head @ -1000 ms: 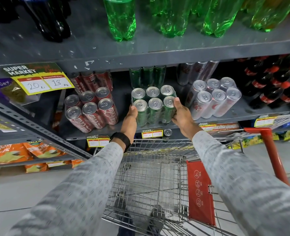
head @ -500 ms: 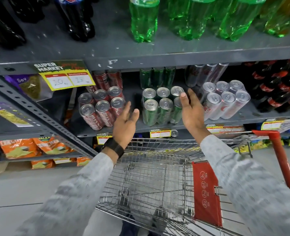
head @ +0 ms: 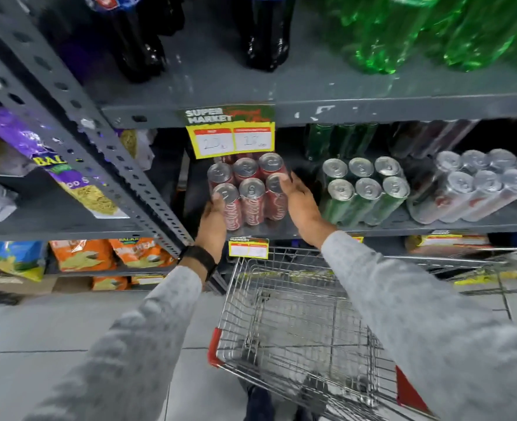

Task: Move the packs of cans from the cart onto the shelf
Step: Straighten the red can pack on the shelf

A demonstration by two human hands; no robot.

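Note:
A pack of red cans [head: 249,192] lies on the grey middle shelf [head: 281,230]. My left hand [head: 213,218] grips its left side and my right hand [head: 296,202] grips its right side, fingers over the can tops. To the right on the same shelf lie a pack of green cans [head: 365,189] and a pack of silver cans [head: 476,186]. The wire cart [head: 299,323] stands below my arms with no packs visible inside.
A yellow price sign [head: 231,133] hangs from the upper shelf edge just above the red pack. Dark and green bottles stand on the top shelf. A slanted perforated upright [head: 105,147] runs left of the pack. Snack bags fill the lower left shelves.
Both hands let go of the green pack, moved left, and now hold the red pack. The view has shifted left, so the shelf contents appear further right.

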